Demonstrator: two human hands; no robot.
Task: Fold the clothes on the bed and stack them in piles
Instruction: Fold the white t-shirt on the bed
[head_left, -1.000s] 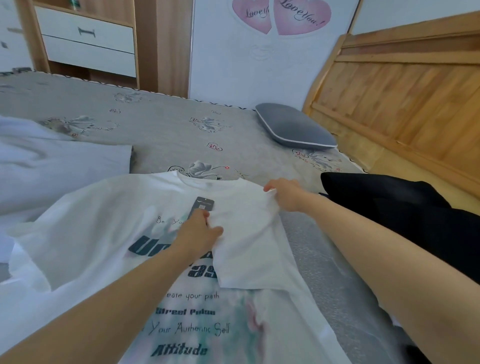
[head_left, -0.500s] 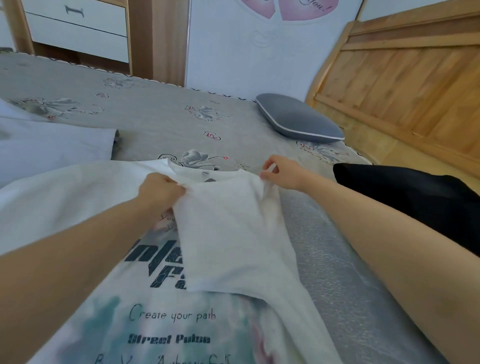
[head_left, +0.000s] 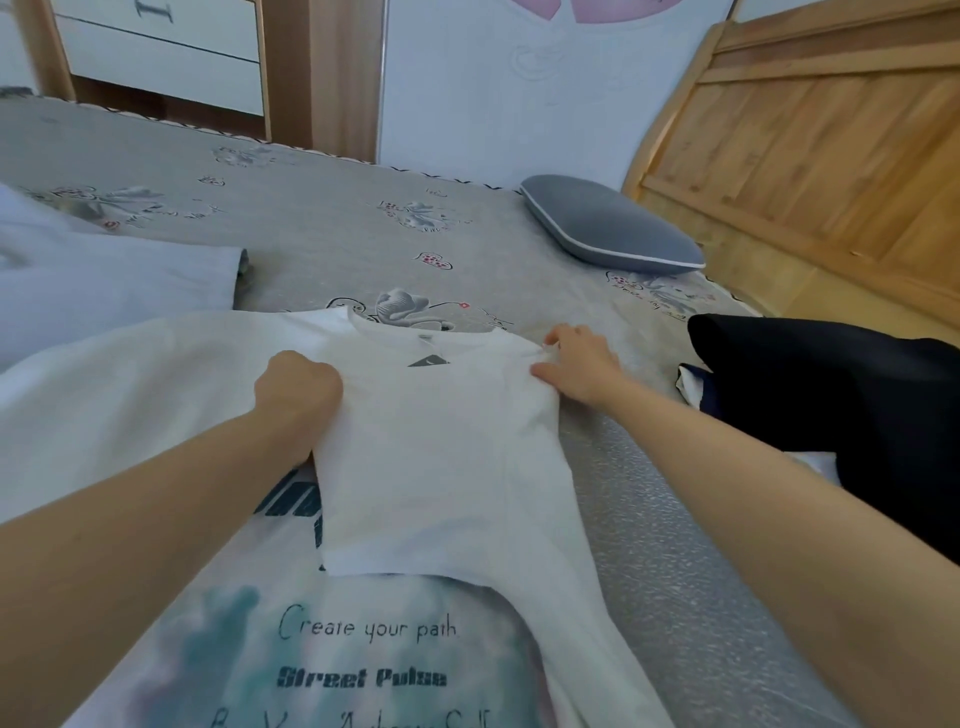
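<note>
A white T-shirt (head_left: 436, 467) lies flat on the bed (head_left: 322, 234), front side up, with printed words on the chest. Its right side with the sleeve is folded inward over the print. The left hand (head_left: 297, 395) is curled and grips the inner edge of this folded part; its fingers are hidden under the cloth. The right hand (head_left: 579, 366) lies at the shoulder of the shirt, close to the collar, and its thumb and fingers pinch the edge of the fabric there.

Around the shirt there are other clothes. On the left, a pale bluish garment (head_left: 104, 291) lies on the bed, just beside the shirt's left sleeve. On the right, a black garment (head_left: 831, 395) is in a heap, near the right forearm, and a small piece of white and dark blue cloth shows at its edge. A grey pillow (head_left: 608, 228) rests at the far corner, next to the wooden headboard (head_left: 810, 156). Both forearms cover parts of the shirt.

The bed has a grey cover with a flower pattern. Behind it stand a pale wall (head_left: 493, 88) and a wooden cabinet with white drawers (head_left: 166, 57).
</note>
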